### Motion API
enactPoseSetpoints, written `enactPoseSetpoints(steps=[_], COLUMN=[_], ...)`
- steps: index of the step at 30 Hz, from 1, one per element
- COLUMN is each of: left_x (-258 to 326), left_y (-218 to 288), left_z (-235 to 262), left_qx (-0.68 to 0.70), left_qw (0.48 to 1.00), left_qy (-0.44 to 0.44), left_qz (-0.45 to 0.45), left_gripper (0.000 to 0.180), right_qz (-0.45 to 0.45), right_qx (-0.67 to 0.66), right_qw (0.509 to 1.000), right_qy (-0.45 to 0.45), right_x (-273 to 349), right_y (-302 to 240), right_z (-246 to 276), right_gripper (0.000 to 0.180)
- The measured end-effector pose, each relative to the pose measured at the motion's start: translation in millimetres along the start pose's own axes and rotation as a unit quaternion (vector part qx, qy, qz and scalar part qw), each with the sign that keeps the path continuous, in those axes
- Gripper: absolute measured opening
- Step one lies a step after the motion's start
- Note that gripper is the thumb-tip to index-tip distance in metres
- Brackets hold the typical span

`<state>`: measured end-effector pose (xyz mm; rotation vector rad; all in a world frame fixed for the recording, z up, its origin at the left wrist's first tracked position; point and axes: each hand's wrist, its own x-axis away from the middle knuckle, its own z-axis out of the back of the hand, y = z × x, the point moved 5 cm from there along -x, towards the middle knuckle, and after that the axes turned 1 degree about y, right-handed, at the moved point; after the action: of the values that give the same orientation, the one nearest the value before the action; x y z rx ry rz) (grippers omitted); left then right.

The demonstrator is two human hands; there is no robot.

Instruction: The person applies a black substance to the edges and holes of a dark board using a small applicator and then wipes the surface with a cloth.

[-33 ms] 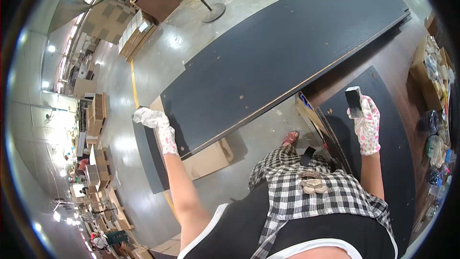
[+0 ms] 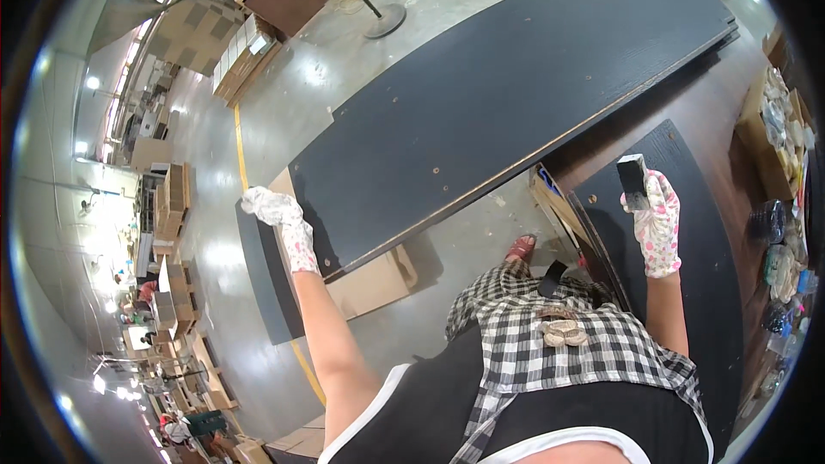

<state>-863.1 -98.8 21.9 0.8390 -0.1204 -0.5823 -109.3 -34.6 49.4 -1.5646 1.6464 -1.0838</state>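
Two dark-coated panels fill most of the view: a long curved-sided board (image 2: pixel 516 77) towards 1 o'clock, its top looking fully coated but its near edge showing brown, then a smaller curved board (image 2: pixel 715 309) towards 4. How much work remains cannot be judged. At 9 o'clock the gloved left hand (image 2: pixel 288 222) is beside the long board's end, grip unclear, while at 3 the gloved right hand (image 2: pixel 658 223) grips a black-and-white block (image 2: pixel 632 179).

block (image 2: pixel 632 177): black, pale top, in right hand (image 2: pixel 659 228) | panel (image 2: pixel 490 112): dark, long, flat
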Motion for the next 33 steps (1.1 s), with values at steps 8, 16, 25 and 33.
enactPoseSetpoints(steps=[8,16,25,33], left_x=[-6.4,12.0,335.9,156.5], left_y=[27.9,227.1,325.7,361.7], left_z=[-82.9,-125.8,-219.1,-264.9], left_qx=[0.312,0.247,0.122,0.010], left_qw=[0.948,0.925,0.657,0.793], left_qy=[-0.060,-0.104,-0.328,-0.277], left_qz=[0.020,-0.270,-0.667,-0.542], left_gripper=[0.023,0.020,0.038,0.029], right_qz=[0.007,0.028,0.047,0.146], right_qx=[-0.002,0.035,-0.058,-0.072], right_qw=[0.998,0.992,0.990,0.967], right_qy=[0.056,0.120,0.123,0.197], right_x=[-8.6,6.0,10.0,11.7], right_y=[19.5,17.4,30.2,59.8], right_z=[13.1,55.9,70.9,124.8], right_gripper=[0.022,0.026,0.021,0.024])
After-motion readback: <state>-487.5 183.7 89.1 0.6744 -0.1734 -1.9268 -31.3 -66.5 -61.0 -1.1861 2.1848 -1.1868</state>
